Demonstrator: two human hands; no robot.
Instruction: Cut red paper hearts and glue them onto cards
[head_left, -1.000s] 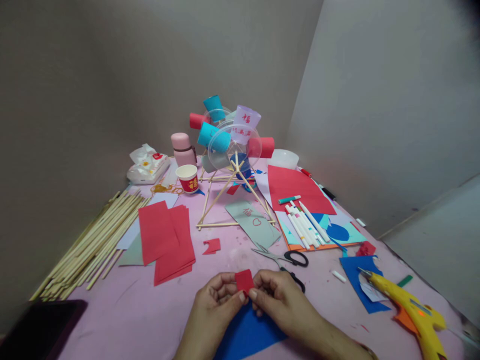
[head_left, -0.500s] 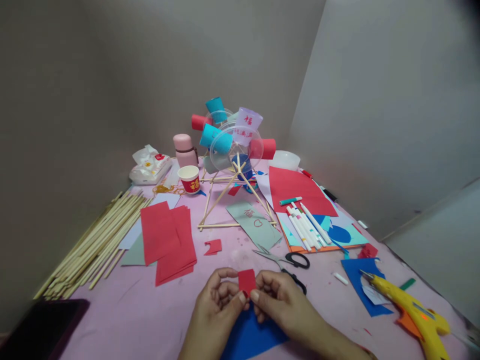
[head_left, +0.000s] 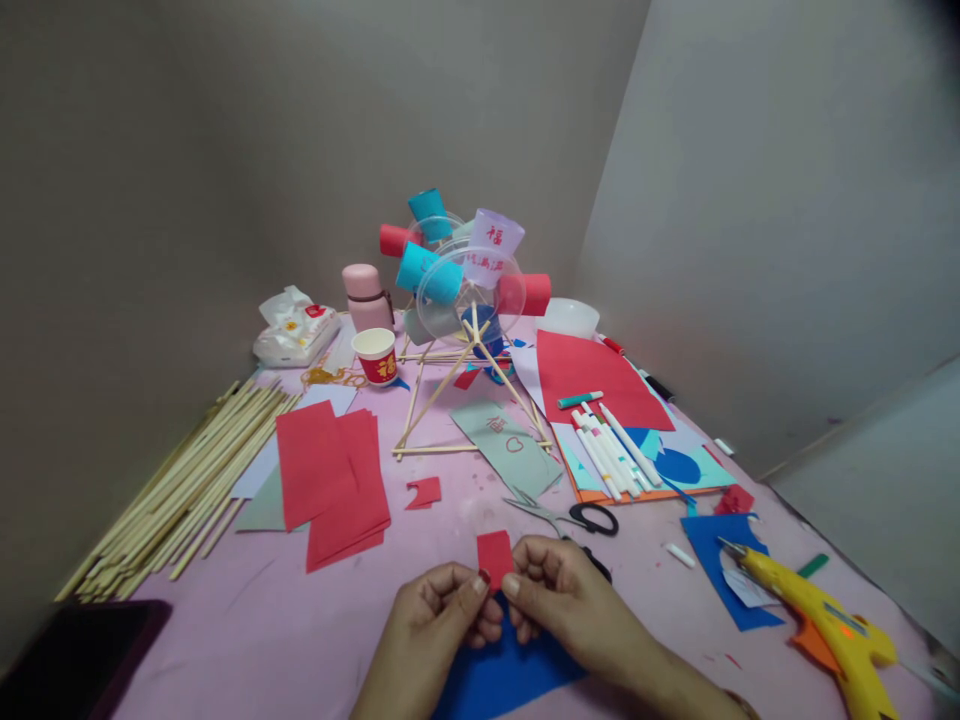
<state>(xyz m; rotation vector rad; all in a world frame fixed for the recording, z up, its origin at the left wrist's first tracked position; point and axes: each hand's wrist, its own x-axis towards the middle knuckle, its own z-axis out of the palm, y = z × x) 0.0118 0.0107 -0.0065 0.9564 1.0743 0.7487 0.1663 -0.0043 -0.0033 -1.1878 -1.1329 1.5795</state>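
small red paper piece (head_left: 494,556), flat and roughly rectangular, upright between two bare hands.
left hand (head_left: 439,620): thumb and curled fingers pinched on the piece's lower left edge; right hand (head_left: 566,605): thumb and forefinger closed on its lower right. smooth blue sheet (head_left: 510,685) lies below both hands. scissors (head_left: 551,514), metal blades parted, black looped handles, just beyond the right hand on the pink tabletop (head_left: 247,650).

The person's left hand (head_left: 439,615) and right hand (head_left: 566,595) are bare, the right forearm (head_left: 660,660) uncovered. Across this forearm, at the near edge, lies a slim brownish band (head_left: 741,703), partly cut off.
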